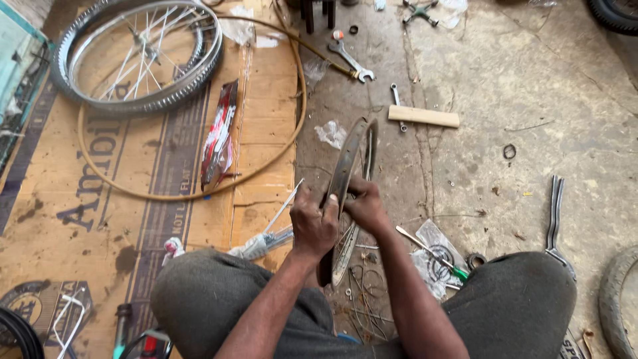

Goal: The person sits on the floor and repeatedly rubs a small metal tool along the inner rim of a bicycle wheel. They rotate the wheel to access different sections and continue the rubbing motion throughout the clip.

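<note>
I sit low with my knees spread, and the rim [349,179] stands on edge between them, its lower end down by my lap and its upper end leaning away from me, so that I see it almost edge-on and can work along its curve. My left hand [312,226] is clenched around the near side of the rim, fingers wrapped over the dark band on it, which steadies it upright. My right hand [364,203] grips the far side just beside the left, fingers curled in tight against the rim; whether they pinch something small there I cannot tell, since the knuckles hide it. Spokes show pale through the gap below my hands. The tools lie where an arm can reach them: a green-handled screwdriver [432,251] on a plastic bag by my right knee, a pair of metal levers [555,216] further right, a spanner [351,61] and a wooden block [423,116] ahead on the concrete. To my left, flattened cardboard [119,199] keeps parts off the dirt: a spoked wheel [136,56] lies flat at its far end, a tan hoop [193,119] loops around beneath it, and a red packet [219,136] rests inside that loop. Loose spokes [282,206] lie by my left knee.
</note>
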